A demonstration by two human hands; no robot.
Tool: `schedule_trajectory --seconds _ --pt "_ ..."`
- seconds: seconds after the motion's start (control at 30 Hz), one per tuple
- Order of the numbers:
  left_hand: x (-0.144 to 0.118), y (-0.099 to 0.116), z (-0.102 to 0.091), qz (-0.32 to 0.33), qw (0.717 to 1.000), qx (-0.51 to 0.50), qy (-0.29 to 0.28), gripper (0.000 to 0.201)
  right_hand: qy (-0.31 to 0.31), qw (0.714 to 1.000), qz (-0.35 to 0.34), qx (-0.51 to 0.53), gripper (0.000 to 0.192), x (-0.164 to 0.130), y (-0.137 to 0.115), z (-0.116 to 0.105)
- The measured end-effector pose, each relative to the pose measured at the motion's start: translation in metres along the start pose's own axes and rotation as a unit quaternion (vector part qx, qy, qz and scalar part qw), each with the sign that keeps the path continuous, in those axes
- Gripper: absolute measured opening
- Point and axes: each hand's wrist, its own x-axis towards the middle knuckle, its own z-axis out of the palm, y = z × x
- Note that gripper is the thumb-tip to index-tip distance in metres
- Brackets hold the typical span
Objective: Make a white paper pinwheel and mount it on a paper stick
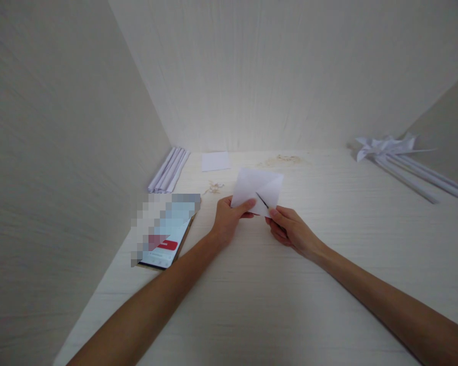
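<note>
Together, the left hand (229, 217) and right hand (288, 229) each close a pinching grip on the folded paper (257, 190), mid-bench (275, 305), phone (166, 236) at the left edge.

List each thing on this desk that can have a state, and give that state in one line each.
Folded paper: partly folded, held off the desk by left hand and right hand.
Phone: screen lit, lying flat.
Small paper sheet: flat, unfolded.
Paper rolls: rolled, bundled by the wall.
</note>
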Motion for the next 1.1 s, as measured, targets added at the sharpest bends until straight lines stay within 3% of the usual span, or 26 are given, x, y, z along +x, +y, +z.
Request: schedule_trajectory --seconds 0.33,0.63,0.77,0.87,1.1 --pt "0.001 0.000 0.000 0.015 1.000 0.010 -0.001 0.025 -0.005 1.000 0.004 0.012 0.034 0.000 0.001 -0.001" --pt "0.005 0.006 -0.013 0.183 0.970 0.163 0.000 0.015 -0.004 1.000 0.021 -0.002 0.035 0.000 -0.002 -0.001" --pt "0.009 0.002 -0.016 0.220 0.962 0.148 0.071 0.024 -0.015 1.000 0.016 -0.002 0.035 0.000 -0.002 -0.001" --pt "0.011 0.000 -0.014 0.199 0.965 0.117 0.121 0.033 -0.012 1.000 0.010 0.003 0.034 -0.001 -0.003 -0.001" --pt "0.009 0.004 -0.006 0.113 0.985 0.004 0.129 0.045 -0.008 1.000 0.002 0.016 0.033 -0.001 -0.001 -0.003"
